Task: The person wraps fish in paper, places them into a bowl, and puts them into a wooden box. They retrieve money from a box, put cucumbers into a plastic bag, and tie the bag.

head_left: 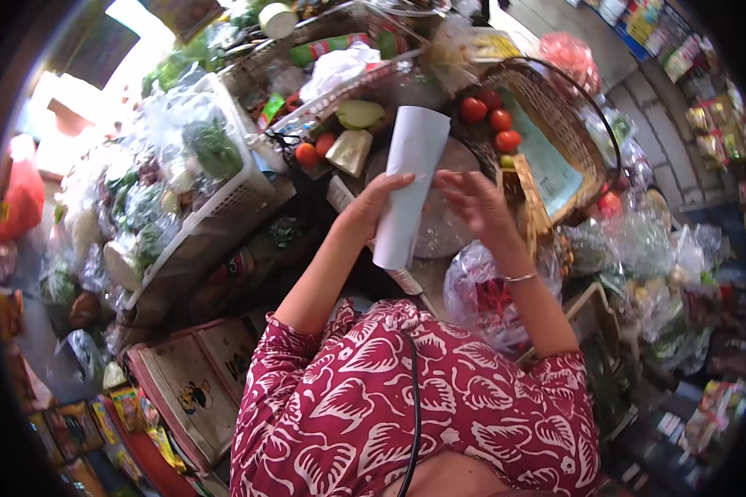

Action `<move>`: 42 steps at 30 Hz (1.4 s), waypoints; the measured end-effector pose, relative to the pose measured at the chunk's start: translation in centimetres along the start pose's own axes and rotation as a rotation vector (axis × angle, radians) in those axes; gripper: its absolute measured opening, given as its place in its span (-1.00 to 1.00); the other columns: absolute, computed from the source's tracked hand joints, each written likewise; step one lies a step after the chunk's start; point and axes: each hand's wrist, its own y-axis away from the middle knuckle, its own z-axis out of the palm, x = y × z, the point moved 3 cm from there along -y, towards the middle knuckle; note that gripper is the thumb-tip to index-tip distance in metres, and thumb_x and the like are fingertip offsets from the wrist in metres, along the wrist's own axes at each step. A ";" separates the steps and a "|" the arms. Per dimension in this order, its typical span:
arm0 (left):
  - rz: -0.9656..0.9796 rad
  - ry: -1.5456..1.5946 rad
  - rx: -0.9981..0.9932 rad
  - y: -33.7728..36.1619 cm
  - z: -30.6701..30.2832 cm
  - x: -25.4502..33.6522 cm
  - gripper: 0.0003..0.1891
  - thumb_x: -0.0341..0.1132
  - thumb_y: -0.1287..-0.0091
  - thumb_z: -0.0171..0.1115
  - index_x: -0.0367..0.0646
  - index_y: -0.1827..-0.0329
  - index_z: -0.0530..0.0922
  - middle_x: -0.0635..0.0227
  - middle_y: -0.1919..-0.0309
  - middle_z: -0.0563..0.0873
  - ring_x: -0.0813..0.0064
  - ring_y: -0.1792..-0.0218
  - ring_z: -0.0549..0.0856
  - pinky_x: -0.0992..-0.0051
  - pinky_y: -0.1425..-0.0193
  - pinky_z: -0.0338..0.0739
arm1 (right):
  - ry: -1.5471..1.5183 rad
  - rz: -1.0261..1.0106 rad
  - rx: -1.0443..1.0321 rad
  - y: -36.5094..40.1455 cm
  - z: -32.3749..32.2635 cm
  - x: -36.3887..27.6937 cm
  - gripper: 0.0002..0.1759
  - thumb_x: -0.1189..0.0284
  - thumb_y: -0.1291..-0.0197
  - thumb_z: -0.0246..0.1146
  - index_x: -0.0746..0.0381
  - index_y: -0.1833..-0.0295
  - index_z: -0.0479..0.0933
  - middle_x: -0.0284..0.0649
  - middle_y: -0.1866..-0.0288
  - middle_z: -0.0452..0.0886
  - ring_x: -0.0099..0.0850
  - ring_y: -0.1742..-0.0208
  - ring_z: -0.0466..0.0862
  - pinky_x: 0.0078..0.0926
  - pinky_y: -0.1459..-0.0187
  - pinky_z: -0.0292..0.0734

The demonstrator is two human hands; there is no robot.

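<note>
A rolled or folded sheet of white paper (410, 186) is held upright in front of my chest. My left hand (375, 203) grips its left edge, with the thumb across the front. At its right edge, my right hand (475, 201) has its fingers spread and slightly blurred; whether they touch the paper is unclear. Behind the paper lies a round grey surface (452, 224), partly hidden. Left of the paper sit a cut pale vegetable (349, 152), a light green gourd (360, 114) and tomatoes (307, 155).
On the right stands a wicker basket (584, 178) with a tall handle, near several tomatoes (500, 120). A white crate (199, 215) of bagged greens is on the left. A clear bag with red contents (481, 290) lies by my right forearm.
</note>
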 end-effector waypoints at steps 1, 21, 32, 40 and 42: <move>-0.005 -0.052 0.012 0.4 0.3 0.0 -0.39 -0.07 -0.11 0.25 -0.24 -0.17 0.39 0.23 0.20 0.63 0.43 0.35 0.66 0.47 0.24 0.56 | -0.011 -0.016 0.036 0.6 1.2 1.2 -0.56 0.19 -0.19 0.24 0.19 -0.09 0.41 -0.21 -0.04 0.57 -0.55 0.28 0.58 -0.55 0.26 0.51; -0.325 -0.563 -0.239 -2.8 -2.7 1.5 -0.50 -0.27 -0.05 0.26 -0.13 -0.12 0.44 0.36 0.15 0.60 0.54 0.21 0.58 0.52 0.10 0.48 | 1.331 -0.723 0.020 1.6 5.8 -6.0 -0.65 0.33 -0.04 0.35 0.22 0.06 0.56 -0.23 0.19 0.64 -0.41 0.16 0.62 -0.45 0.09 0.49; 0.125 -1.072 -0.068 -9.0 -8.2 3.1 -0.34 -0.11 -0.12 0.30 -0.27 -0.23 0.33 0.09 0.00 0.57 0.34 -0.05 0.54 0.40 -0.11 0.42 | 0.467 -0.408 0.098 -21.6 5.9 -15.3 -0.74 0.31 -0.27 0.12 0.32 0.15 0.50 -0.20 0.28 0.64 -0.46 0.31 0.67 -0.62 0.32 0.61; 0.321 -1.439 0.046 -2.8 -6.9 6.3 -0.29 -0.12 -0.11 0.28 -0.11 -0.32 0.23 -0.03 -0.07 0.44 0.00 -0.13 0.43 0.20 -0.24 0.32 | 0.391 -0.397 0.303 -32.5 6.1 -18.0 -0.72 0.37 -0.32 -0.01 0.42 0.12 0.41 0.05 0.29 0.64 -0.25 0.40 0.70 -0.54 0.46 0.67; 0.343 -1.446 0.039 -1.8 -7.1 6.5 -0.30 -0.14 -0.11 0.29 -0.11 -0.32 0.24 -0.01 -0.08 0.44 0.02 -0.14 0.42 0.22 -0.25 0.31 | 0.438 -0.409 0.403 -33.3 5.8 -18.0 -0.72 0.43 -0.29 -0.02 0.47 0.11 0.41 0.07 0.27 0.64 -0.21 0.41 0.70 -0.48 0.47 0.68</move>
